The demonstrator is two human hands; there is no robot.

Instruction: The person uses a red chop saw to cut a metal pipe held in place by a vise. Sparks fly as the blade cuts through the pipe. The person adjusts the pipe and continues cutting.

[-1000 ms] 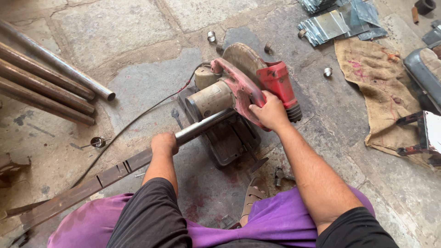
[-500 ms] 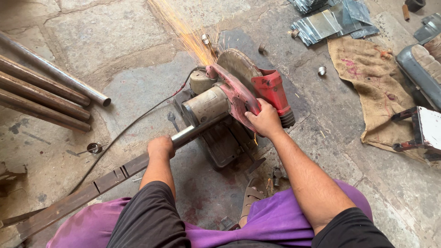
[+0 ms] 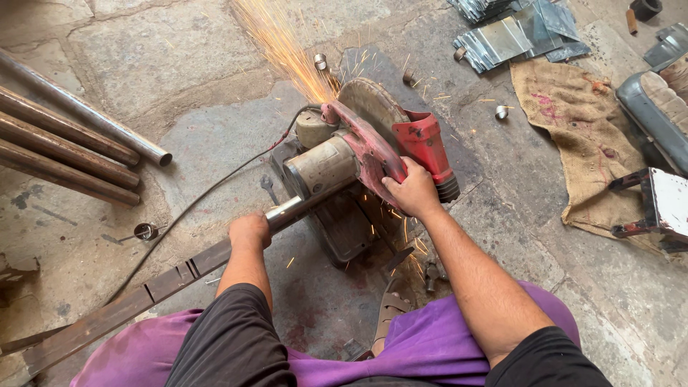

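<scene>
Sparks (image 3: 287,50) heavier than before; right hand (image 3: 412,190) clenched on red chop saw handle (image 3: 380,161), left hand (image 3: 249,231) gripping shiny steel pipe (image 3: 287,209).

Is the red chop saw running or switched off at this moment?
Running: sparks spray from the chop saw while the right hand grips its handle.

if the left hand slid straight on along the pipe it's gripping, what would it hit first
Most likely the chop saw's grey motor housing: the left hand grips the metal pipe, which runs under it. Depth is hard to judge.
</scene>
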